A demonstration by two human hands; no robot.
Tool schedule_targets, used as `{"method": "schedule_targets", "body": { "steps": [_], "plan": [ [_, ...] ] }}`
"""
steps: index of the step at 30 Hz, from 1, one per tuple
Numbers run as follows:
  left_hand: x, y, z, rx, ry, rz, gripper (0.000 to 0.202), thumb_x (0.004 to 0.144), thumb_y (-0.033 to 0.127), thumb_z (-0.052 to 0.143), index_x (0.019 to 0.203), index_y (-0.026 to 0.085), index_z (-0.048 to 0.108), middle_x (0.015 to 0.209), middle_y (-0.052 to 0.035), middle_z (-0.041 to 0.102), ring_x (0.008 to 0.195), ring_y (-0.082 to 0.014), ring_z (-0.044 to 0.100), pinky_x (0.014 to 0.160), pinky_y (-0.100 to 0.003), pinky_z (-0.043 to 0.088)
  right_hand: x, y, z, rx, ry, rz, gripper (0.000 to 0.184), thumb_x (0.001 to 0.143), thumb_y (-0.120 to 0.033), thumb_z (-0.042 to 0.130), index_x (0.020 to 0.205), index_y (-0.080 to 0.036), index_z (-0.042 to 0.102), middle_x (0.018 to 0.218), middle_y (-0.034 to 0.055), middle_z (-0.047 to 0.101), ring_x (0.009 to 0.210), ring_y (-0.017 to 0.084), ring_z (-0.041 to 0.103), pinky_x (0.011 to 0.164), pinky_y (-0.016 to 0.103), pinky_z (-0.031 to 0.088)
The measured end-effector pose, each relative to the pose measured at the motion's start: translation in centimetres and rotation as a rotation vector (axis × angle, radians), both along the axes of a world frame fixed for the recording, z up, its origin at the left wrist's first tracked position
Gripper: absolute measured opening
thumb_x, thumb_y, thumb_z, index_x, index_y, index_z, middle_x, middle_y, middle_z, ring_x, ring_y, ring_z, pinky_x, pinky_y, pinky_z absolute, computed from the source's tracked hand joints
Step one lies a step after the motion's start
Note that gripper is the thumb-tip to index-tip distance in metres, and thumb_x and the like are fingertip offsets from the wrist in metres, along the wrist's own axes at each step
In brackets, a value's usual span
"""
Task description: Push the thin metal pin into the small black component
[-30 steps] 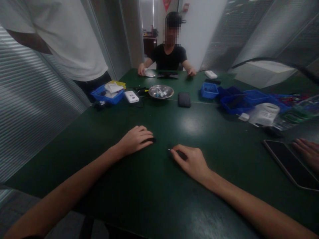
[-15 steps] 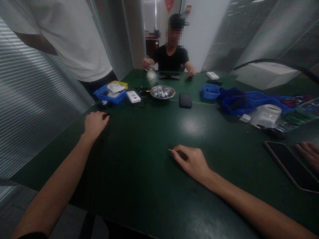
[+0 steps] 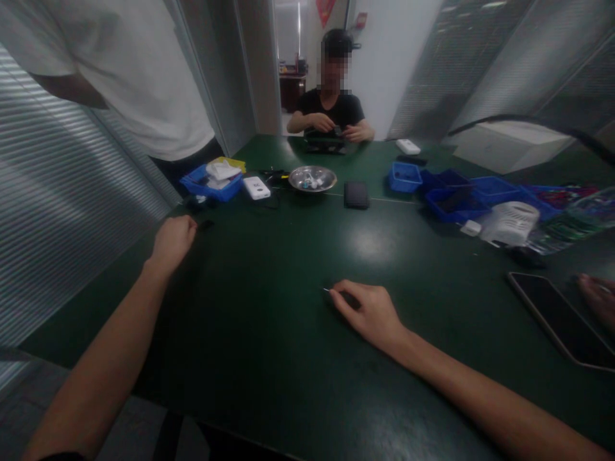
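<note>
My right hand [image 3: 368, 310] rests on the green table with thumb and forefinger pinched together. From its fingertips a thin silver-tipped piece [image 3: 326, 290] pokes out to the left; the rest of it is hidden, and its kind is too small to tell. Further off on the left, my left hand [image 3: 173, 243] lies low over the table, fingers curled in. Just beyond those fingertips is a small dark flat object [image 3: 206, 225], too blurred to name. Whether the fingertips still touch it is hard to see.
Ahead stand a metal dish [image 3: 312, 180] with small white parts, a black square case [image 3: 356, 194], a white power bank [image 3: 256, 187] and blue baskets [image 3: 405, 177]. A phone [image 3: 560, 320] lies right, by another person's hand [image 3: 598, 294]. Two people are across and left.
My left hand has drawn back leftward from the small dark object, which stays in place. My right hand has hardly moved. The person opposite has brought both hands together.
</note>
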State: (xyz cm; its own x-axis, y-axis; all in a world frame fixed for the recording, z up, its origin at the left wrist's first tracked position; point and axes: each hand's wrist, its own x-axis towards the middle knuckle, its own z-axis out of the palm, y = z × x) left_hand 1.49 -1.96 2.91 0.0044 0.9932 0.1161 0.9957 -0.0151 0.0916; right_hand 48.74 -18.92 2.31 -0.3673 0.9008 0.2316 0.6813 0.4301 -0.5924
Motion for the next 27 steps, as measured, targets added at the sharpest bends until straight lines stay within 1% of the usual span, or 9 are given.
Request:
{"method": "schedule_targets", "body": {
  "steps": [3,6,8,12,16,19,21,23,27],
  "plan": [
    [0.5,0.0,-0.1,0.048,0.055,0.001,0.026,0.1,0.027,0.049,0.106,0.007,0.064,0.103,-0.0127,0.064,0.093,-0.0241,0.052,0.082,-0.032,0.039,0.0,0.0,0.0,-0.004,0.004,0.007,0.029,0.105,-0.037,0.049,0.101,-0.021,0.073,0.085,0.0037,0.076,0.067,0.015,0.069,0.059,0.023,0.052],
    [0.8,0.0,-0.1,0.075,0.068,0.026,0.029,0.102,0.03,0.049,0.113,0.006,0.061,0.102,-0.0104,0.064,0.088,-0.0214,0.053,0.078,-0.03,0.039,0.1,0.0,0.0,-0.006,-0.001,0.002,0.029,0.105,-0.037,0.05,0.101,-0.021,0.073,0.083,0.0031,0.076,0.066,0.015,0.069,0.058,0.024,0.052],
    [0.8,0.0,-0.1,0.107,0.01,0.063,0.032,0.103,0.032,0.05,0.119,0.006,0.059,0.102,-0.0086,0.064,0.084,-0.0192,0.053,0.077,-0.028,0.04,0.1,0.1,-0.1,-0.007,-0.004,0.0,0.029,0.105,-0.037,0.05,0.102,-0.021,0.073,0.083,0.0029,0.075,0.066,0.016,0.069,0.059,0.024,0.052],
    [0.6,0.3,-0.2,0.139,-0.182,0.088,0.026,0.098,0.027,0.059,0.115,0.007,0.063,0.104,-0.0056,0.066,0.09,-0.017,0.057,0.084,-0.026,0.042,0.1,0.0,-0.1,-0.007,0.0,0.003,0.029,0.105,-0.037,0.049,0.102,-0.02,0.073,0.085,0.0035,0.075,0.067,0.016,0.069,0.06,0.025,0.052],
    [0.6,0.5,-0.3,0.126,-0.23,0.08,0.028,0.099,0.025,0.057,0.118,0.007,0.065,0.105,-0.0056,0.067,0.092,-0.0169,0.058,0.085,-0.026,0.042,0.0,0.0,-0.1,-0.008,-0.006,0.002,0.027,0.105,-0.036,0.05,0.102,-0.021,0.073,0.085,0.0027,0.075,0.067,0.015,0.068,0.06,0.025,0.051],
    [0.7,0.4,-0.2,0.135,-0.257,0.075,0.03,0.1,0.025,0.054,0.121,0.006,0.066,0.106,-0.0054,0.068,0.092,-0.0172,0.056,0.089,-0.027,0.041,0.0,0.0,-0.2,-0.003,-0.009,0.003,0.026,0.105,-0.036,0.051,0.102,-0.021,0.073,0.085,0.0021,0.075,0.067,0.015,0.068,0.061,0.025,0.051],
    [0.6,0.3,-0.1,0.137,-0.289,0.079,0.031,0.101,0.025,0.054,0.122,0.006,0.066,0.101,-0.0044,0.069,0.09,-0.0169,0.056,0.088,-0.027,0.041,0.0,0.0,-0.2,-0.008,-0.014,0.0,0.026,0.105,-0.036,0.051,0.103,-0.021,0.073,0.085,0.0022,0.075,0.068,0.015,0.068,0.062,0.025,0.051],
    [0.5,0.3,-0.1,0.135,-0.339,0.099,0.033,0.101,0.027,0.054,0.122,0.006,0.067,0.093,-0.0027,0.068,0.085,-0.0159,0.057,0.085,-0.026,0.042,0.0,0.0,-0.2,-0.013,-0.018,0.001,0.026,0.105,-0.036,0.051,0.103,-0.021,0.073,0.086,0.0025,0.075,0.069,0.015,0.069,0.062,0.024,0.051],
    [0.3,1.0,-0.6,0.146,-0.486,0.208,0.033,0.1,0.03,0.058,0.12,0.007,0.07,0.082,-0.002,0.067,0.073,-0.014,0.059,0.073,-0.025,0.045,0.0,0.0,-0.3,-0.011,-0.025,0.006,0.027,0.105,-0.037,0.05,0.102,-0.021,0.073,0.086,0.0022,0.075,0.068,0.015,0.068,0.061,0.024,0.05]
  ]
}}
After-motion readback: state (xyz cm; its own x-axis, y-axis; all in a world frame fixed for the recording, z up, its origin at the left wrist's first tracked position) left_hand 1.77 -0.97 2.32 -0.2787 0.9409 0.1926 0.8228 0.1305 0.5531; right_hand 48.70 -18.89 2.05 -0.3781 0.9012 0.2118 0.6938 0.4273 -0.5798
